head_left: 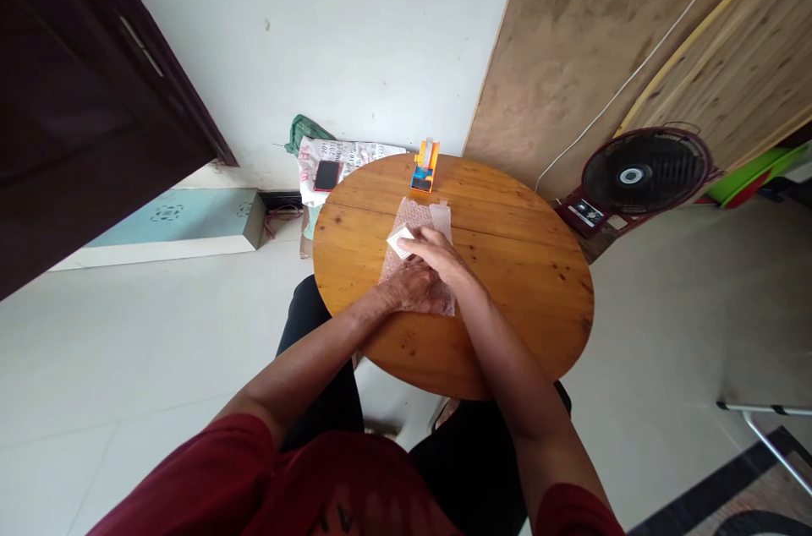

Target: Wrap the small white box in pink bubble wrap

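Observation:
My right hand (439, 250) is closed on a small white box (399, 241) with faint printing, its thumb and fingers on the box's right side. The box is above a sheet of clear bubble wrap (415, 213) on the round wooden table (520, 248). My left hand (415, 287) lies flat across the lower part of the bubble wrap, fingers stretched to the right. My right hand and forearm pass over it and partly cover its fingers.
An orange and blue tape dispenser (425, 166) stands at the table's far edge. Left of the table, a phone (326, 175) rests on a printed white sack (355, 151). A dark fan (644, 172) stands to the right. A pale blue box (171, 219) lies by the wall.

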A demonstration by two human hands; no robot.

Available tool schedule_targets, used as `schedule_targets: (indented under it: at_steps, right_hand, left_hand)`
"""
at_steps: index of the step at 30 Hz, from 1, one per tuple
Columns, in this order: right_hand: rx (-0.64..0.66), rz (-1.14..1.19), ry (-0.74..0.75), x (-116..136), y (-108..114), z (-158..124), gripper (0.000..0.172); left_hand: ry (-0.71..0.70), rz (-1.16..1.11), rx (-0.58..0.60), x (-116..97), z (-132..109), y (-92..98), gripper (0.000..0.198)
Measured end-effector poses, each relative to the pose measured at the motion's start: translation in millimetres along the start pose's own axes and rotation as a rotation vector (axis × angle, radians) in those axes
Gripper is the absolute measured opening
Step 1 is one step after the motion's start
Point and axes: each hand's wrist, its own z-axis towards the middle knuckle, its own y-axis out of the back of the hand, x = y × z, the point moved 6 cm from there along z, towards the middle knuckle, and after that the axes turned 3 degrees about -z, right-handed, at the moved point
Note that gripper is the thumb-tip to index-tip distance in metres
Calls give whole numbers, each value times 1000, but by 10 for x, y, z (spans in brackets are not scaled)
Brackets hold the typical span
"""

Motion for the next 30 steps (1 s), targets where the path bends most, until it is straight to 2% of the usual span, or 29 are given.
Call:
schedule_targets:
  at_steps: [3, 7, 8, 10, 12, 15, 17, 26, 28, 30]
  right_hand:
    - [-100, 94, -103, -259, 234, -4, 33]
    - [-231, 151, -31, -463, 561, -143, 39]
    - [-251, 183, -19, -512, 616, -175, 40]
    - [-289, 218, -18, -605, 704, -211, 44]
    - [-303, 199, -43, -679, 761, -212, 46]
    - [-258, 101, -45, -701, 801, -188, 47]
    - [-237, 6, -10, -659, 824, -191, 44]
    - [-155, -315, 78, -506, 743, -237, 31]
    - [-125, -339, 103, -505, 712, -235, 33]
    - [-78, -338, 120, -515, 689, -238, 44]
  left_hand:
    - [-86, 146, 78, -23, -16, -6, 75]
    - [-88, 146, 68, -4, -11, 19, 84]
    - [-91, 120, 61, 0, -5, 29, 81]
    - [-85, 55, 9, 26, 13, 85, 65]
    - [-15, -3, -99, 110, 27, 192, 46]
    - [189, -18, -256, 318, 11, 348, 34]
    - [281, 15, -295, 422, -6, 390, 32]
    - [278, 88, -330, 550, 4, 315, 28]
    - [289, 94, -328, 561, 5, 315, 27]
    - [301, 86, -328, 564, 6, 326, 29]
